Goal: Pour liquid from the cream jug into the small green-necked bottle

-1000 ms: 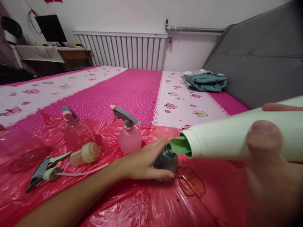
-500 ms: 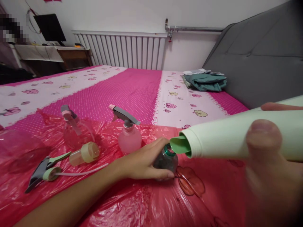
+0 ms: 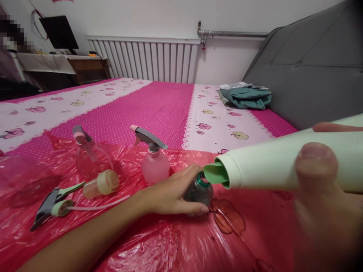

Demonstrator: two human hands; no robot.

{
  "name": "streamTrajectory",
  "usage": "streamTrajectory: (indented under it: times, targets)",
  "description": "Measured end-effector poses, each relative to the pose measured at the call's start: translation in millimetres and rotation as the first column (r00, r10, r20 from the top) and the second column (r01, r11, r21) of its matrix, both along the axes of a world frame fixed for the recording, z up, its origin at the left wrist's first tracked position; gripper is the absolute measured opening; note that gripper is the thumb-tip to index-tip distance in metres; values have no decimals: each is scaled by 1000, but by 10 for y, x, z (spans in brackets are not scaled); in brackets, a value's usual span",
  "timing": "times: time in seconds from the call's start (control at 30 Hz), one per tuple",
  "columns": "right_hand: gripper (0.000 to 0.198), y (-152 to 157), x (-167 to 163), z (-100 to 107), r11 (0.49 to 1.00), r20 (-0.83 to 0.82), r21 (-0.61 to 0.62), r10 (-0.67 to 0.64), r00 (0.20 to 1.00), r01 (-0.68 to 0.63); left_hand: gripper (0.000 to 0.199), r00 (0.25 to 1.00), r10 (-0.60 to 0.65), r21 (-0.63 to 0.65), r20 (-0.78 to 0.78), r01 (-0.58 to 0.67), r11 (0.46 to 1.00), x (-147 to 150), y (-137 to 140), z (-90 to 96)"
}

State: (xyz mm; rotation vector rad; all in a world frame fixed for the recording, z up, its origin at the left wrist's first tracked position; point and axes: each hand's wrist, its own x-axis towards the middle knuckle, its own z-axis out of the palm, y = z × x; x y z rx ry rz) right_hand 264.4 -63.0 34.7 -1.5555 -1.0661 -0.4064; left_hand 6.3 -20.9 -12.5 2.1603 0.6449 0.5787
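Observation:
My left hand (image 3: 178, 192) is wrapped round a small dark green see-through bottle (image 3: 201, 192) whose top is uncovered. In my right hand (image 3: 320, 181) is a large pale green bottle (image 3: 263, 162), tipped so its green spout (image 3: 215, 173) meets the small bottle's neck. Whether liquid is flowing I cannot tell. A grey and green spray head (image 3: 53, 206) with a thin tube lies left of my forearm, near a clear cap with a pale yellow-green collar (image 3: 108, 182). Behind my left hand stands a pink spray bottle (image 3: 155, 166).
Red plastic sheeting (image 3: 159, 245) covers the near part of the bed. Another pink spray bottle (image 3: 92, 158) stands at left, beside a see-through pink round thing (image 3: 22, 173). Folded clothes (image 3: 246, 96) lie by the grey headboard (image 3: 314, 56); a radiator (image 3: 144, 60) is behind.

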Motion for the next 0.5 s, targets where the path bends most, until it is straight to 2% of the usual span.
streamTrajectory:
  times: [0.1,0.2,0.37,0.5]
  targets:
    - [90,-5,14,22,1000,14,7,6,1000,-6,67,1000,-3,14,11,3,1000,1,13,-15]
    - [93,-25,-144,46,999,14,16,41,999,-41,67,1000,-6,9,13,6,1000,-1,16,-25]
    - [106,-60,-393,66,984,-218,95,167,962,-149,65,1000,-5,21,8,5,1000,-5,-1,-12]
    - [104,-76,-414,40,980,-226,107,191,955,-171,66,1000,-3,20,10,3,1000,-6,-5,-5]
